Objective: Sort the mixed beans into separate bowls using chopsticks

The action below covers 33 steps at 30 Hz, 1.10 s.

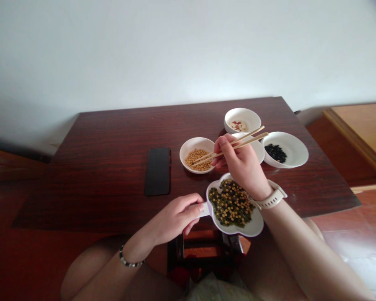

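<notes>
My right hand point(238, 159) is closed around a pair of chopsticks point(250, 140), whose tips reach into a white bowl point(183, 156) of yellow soybeans point(202, 156). Whether a bean sits between the tips is too small to tell. With my left hand point(181, 215) I grip the handle of a white flower-shaped dish point(257, 225) at the table's front edge. Mixed green, black and yellow beans point(232, 202) are spread in it. Part of this dish is hidden under my right wrist.
At the back stands a white bowl point(242, 115) with red and whitish pieces. On the right, another white bowl point(296, 150) holds black beans point(275, 153). A further white bowl point(258, 150) is partly behind my right hand. A black phone point(157, 171) lies left on the dark wooden table point(109, 154).
</notes>
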{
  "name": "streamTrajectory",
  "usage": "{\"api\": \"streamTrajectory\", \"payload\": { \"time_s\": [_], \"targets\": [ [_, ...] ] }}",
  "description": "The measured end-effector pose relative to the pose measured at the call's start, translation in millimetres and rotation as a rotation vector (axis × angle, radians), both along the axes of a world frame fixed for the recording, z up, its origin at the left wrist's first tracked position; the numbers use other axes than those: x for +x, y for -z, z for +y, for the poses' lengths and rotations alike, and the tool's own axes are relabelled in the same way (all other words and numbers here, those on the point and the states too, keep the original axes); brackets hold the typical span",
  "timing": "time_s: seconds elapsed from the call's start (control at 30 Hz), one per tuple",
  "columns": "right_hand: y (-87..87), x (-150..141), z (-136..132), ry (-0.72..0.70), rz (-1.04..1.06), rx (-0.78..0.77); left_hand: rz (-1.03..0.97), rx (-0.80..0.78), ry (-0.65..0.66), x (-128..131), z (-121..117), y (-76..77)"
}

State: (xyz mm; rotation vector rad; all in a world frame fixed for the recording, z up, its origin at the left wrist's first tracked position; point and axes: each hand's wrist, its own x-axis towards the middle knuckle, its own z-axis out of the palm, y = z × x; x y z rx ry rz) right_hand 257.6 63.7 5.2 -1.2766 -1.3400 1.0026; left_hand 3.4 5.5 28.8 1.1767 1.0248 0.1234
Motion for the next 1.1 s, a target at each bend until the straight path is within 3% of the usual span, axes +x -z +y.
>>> {"api": "streamTrajectory", "payload": {
  "time_s": [0.63,0.83,1.1],
  "targets": [
    [-4.7,1.3,-0.6,0.007,0.008,0.001,-0.016,-0.018,-0.006,-1.4,0.2,1.3],
    [0.9,1.3,1.5,-0.011,0.012,0.009,-0.024,-0.053,0.060,-3.0,5.2,-3.5],
    [1.1,1.6,1.6,-0.024,0.009,0.006,-0.021,-0.003,0.006,-1.1,-0.9,2.9]
  ]
}}
